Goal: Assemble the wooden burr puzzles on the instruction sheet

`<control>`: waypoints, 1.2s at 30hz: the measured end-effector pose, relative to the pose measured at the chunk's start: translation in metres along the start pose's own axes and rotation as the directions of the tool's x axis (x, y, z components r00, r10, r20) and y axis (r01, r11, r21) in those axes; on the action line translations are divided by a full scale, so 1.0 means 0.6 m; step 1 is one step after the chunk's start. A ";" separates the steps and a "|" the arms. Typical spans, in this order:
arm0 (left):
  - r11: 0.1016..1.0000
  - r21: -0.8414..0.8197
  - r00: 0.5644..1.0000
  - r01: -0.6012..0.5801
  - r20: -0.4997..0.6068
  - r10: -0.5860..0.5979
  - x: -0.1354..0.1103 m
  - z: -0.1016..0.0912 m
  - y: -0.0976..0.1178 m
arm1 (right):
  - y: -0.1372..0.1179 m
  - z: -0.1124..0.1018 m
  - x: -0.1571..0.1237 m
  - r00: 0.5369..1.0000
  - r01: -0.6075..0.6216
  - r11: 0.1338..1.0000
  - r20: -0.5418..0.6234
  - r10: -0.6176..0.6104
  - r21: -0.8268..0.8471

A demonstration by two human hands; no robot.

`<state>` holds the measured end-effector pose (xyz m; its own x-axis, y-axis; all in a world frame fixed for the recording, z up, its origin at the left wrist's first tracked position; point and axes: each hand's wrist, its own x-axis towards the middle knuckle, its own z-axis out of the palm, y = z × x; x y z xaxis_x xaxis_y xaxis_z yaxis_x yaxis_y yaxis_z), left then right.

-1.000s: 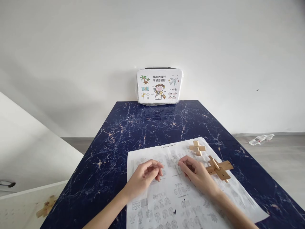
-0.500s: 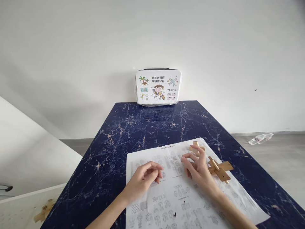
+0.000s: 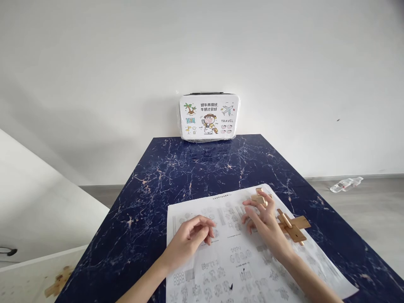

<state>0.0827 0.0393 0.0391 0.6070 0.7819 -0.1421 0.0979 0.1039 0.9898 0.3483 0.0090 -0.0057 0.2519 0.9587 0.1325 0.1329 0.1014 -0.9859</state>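
Observation:
A printed sheet (image 3: 221,248) lies on the dark blue marbled table. Resting on the sheet's left half, my left hand (image 3: 191,237) has its fingers curled in towards the thumb, and nothing shows in them. Over the upper right part of the sheet my right hand (image 3: 263,219) holds its fingers spread, with nothing between them. A cross-shaped wooden piece (image 3: 293,228) with a round peg lies just right of this hand. Another wooden piece (image 3: 259,195) sits behind its raised fingers, partly hidden; whether they touch it I cannot tell.
A white case (image 3: 208,117) with cartoon prints stands against the wall at the far edge of the blue table (image 3: 176,168). Wooden pieces (image 3: 59,282) rest on a lower white surface at left. A clear plastic bottle (image 3: 345,184) lies on the floor at right.
My right hand has shifted slightly right, and its fingers have spread further apart. My left hand stays in place.

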 end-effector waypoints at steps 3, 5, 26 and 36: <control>1.000 -0.018 1.000 -0.007 0.000 0.007 0.000 0.001 0.000 | -0.001 0.001 0.000 0.995 -0.091 0.992 -0.036 0.094 0.092; 0.999 -0.035 1.000 -0.018 0.002 0.018 0.000 0.001 -0.001 | 0.000 0.002 -0.001 0.994 -0.101 0.989 -0.034 0.106 0.112; 0.965 0.169 0.977 -0.200 0.106 0.183 -0.012 0.006 -0.013 | -0.048 0.029 -0.066 0.715 -0.294 0.868 0.694 -0.079 0.401; 0.943 0.233 0.971 -0.238 0.027 0.239 -0.006 0.008 -0.009 | -0.048 0.044 -0.079 0.795 -0.145 0.957 0.605 -0.039 0.253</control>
<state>0.0836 0.0333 0.0343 0.6338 0.7672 0.0980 0.1311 -0.2315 0.9640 0.3071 -0.0321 0.0136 -0.3852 0.9192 0.0822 -0.1516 0.0248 -0.9881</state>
